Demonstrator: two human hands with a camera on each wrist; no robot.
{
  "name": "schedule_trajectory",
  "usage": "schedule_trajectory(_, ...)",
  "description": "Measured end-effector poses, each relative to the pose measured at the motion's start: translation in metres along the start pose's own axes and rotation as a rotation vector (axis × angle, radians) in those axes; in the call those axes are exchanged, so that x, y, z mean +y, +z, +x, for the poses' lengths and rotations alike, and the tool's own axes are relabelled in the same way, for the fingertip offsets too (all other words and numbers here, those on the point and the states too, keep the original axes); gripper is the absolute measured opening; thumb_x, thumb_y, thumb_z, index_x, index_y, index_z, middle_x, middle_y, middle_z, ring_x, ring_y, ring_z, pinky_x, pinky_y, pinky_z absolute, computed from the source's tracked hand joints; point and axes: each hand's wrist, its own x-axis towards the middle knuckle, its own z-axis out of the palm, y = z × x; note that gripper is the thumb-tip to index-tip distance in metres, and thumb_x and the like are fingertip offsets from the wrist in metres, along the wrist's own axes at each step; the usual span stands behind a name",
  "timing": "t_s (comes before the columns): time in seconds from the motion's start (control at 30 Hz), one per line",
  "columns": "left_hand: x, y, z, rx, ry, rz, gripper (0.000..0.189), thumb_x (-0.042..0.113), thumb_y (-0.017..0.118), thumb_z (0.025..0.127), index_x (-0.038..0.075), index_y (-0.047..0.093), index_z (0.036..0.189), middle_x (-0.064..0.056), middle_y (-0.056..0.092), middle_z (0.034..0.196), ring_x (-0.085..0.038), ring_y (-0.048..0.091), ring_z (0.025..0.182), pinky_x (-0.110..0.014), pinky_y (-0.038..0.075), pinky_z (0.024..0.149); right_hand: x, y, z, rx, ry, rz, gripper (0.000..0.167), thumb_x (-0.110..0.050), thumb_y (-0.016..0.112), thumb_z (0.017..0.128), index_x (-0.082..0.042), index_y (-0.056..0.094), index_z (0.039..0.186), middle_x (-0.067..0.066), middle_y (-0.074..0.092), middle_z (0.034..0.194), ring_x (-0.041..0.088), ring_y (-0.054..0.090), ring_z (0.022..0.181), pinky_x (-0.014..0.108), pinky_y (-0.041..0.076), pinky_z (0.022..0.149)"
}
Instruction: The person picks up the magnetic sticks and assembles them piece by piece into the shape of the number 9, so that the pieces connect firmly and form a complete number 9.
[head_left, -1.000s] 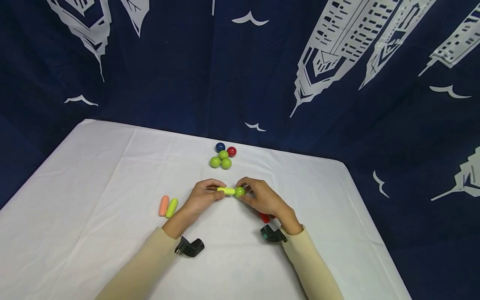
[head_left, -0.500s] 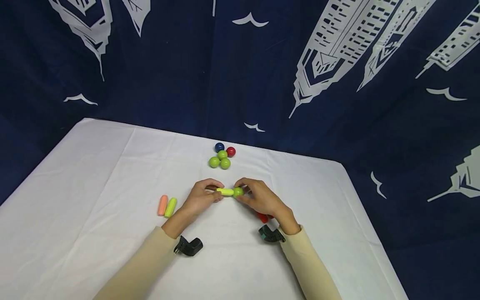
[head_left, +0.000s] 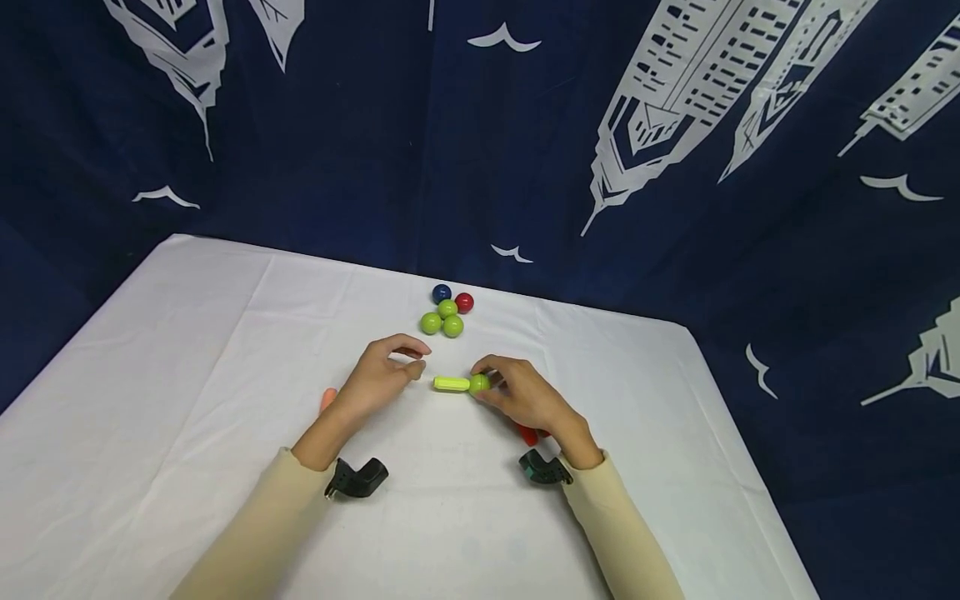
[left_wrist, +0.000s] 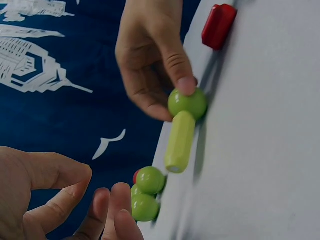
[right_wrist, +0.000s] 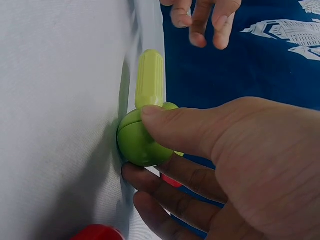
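My right hand (head_left: 527,393) pinches a glossy green ball (right_wrist: 140,141) between thumb and fingers, low over the white cloth. From the ball a ridged yellow-green stick (head_left: 451,384) points left, its near end meeting the ball. In the left wrist view the stick's free end shows a small pale spot. My left hand (head_left: 378,375) is apart from the stick, to its left, with nothing in its loosely bent fingers. Under the left wrist an orange stick (head_left: 327,398) is partly covered. A red stick (left_wrist: 219,27) lies by the right wrist, partly hidden in the head view.
At the table's back sit several balls in a cluster: a blue ball (head_left: 442,293), a red ball (head_left: 464,302) and green balls (head_left: 431,323). Behind the white-covered table (head_left: 187,333) hangs a dark blue cloth (head_left: 337,167) with white building prints.
My left hand has let go of the yellow-green stick and moved left, now covering another yellow-green stick that lay beside the orange one. The right hand keeps its hold on the green ball.
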Motion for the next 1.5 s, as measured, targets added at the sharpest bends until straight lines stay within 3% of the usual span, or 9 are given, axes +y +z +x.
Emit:
schedule_trajectory(0.27, 0.001, -0.010, 0.009, 0.032, 0.018, 0.049, 0.028, 0.008, 0.062, 0.095, 0.002, 0.065, 0.122, -0.015, 0.062, 0.120, -0.021, 0.064, 0.091, -0.027, 0.047, 0.076, 0.001, -0.001, 0.000, 0.001, 0.004, -0.003, 0.027, -0.014, 0.072, 0.093, -0.008, 0.065, 0.119, 0.004, 0.068, 0.114, 0.020, 0.067, 0.103, 0.037, 0.054, 0.092)
schedule_trajectory(0.5, 0.002, -0.018, 0.035, -0.014, 0.032, 0.077, 0.034, 0.010, 0.062, 0.096, 0.001, 0.062, 0.129, -0.016, 0.061, 0.122, -0.027, 0.063, 0.098, -0.026, 0.046, 0.079, 0.001, 0.000, 0.000, -0.002, -0.001, 0.007, 0.028, -0.015, 0.071, 0.094, -0.007, 0.065, 0.120, 0.004, 0.068, 0.115, 0.020, 0.066, 0.103, 0.037, 0.054, 0.093)
schedule_trajectory(0.67, 0.000, -0.022, 0.056, -0.062, -0.070, 0.030, 0.038, 0.012, 0.059, 0.098, 0.008, 0.058, 0.136, -0.013, 0.059, 0.116, -0.028, 0.057, 0.099, -0.026, 0.046, 0.075, 0.002, 0.000, 0.000, -0.001, 0.008, 0.018, 0.028, -0.015, 0.071, 0.094, -0.007, 0.065, 0.120, 0.003, 0.068, 0.115, 0.020, 0.067, 0.104, 0.037, 0.054, 0.093)
schedule_trajectory(0.9, -0.007, -0.024, 0.083, -0.118, -0.234, -0.085, 0.043, 0.013, 0.051, 0.100, 0.020, 0.053, 0.143, -0.010, 0.054, 0.110, -0.017, 0.052, 0.086, -0.023, 0.045, 0.071, 0.002, 0.000, 0.000, 0.002, 0.017, 0.026, 0.027, -0.015, 0.071, 0.094, -0.008, 0.065, 0.119, 0.003, 0.069, 0.113, 0.019, 0.066, 0.102, 0.037, 0.054, 0.093)
schedule_trajectory(1.03, -0.010, -0.023, 0.093, -0.135, -0.246, -0.124, 0.045, 0.010, 0.049, 0.101, 0.020, 0.050, 0.146, -0.007, 0.050, 0.101, -0.013, 0.048, 0.078, -0.021, 0.042, 0.067, 0.001, 0.001, 0.000, 0.000, 0.018, 0.024, 0.027, -0.016, 0.071, 0.094, -0.008, 0.065, 0.119, 0.003, 0.069, 0.113, 0.019, 0.066, 0.102, 0.037, 0.054, 0.092)
schedule_trajectory(1.3, -0.011, -0.015, 0.100, -0.183, -0.239, -0.022, 0.043, 0.012, 0.049, 0.103, 0.020, 0.050, 0.145, 0.004, 0.040, 0.065, -0.012, 0.036, 0.058, -0.026, 0.031, 0.064, 0.002, 0.002, -0.001, -0.011, 0.023, 0.037, 0.027, -0.016, 0.071, 0.094, -0.008, 0.065, 0.120, 0.002, 0.068, 0.113, 0.019, 0.066, 0.103, 0.037, 0.054, 0.093)
schedule_trajectory(1.5, -0.008, -0.013, 0.100, -0.167, -0.258, 0.010, 0.043, 0.015, 0.051, 0.102, 0.023, 0.052, 0.144, 0.003, 0.040, 0.067, -0.014, 0.036, 0.060, -0.030, 0.032, 0.069, 0.003, 0.001, -0.001, -0.004, 0.012, 0.033, 0.028, -0.014, 0.071, 0.094, -0.008, 0.064, 0.120, 0.003, 0.068, 0.114, 0.020, 0.066, 0.103, 0.038, 0.054, 0.093)
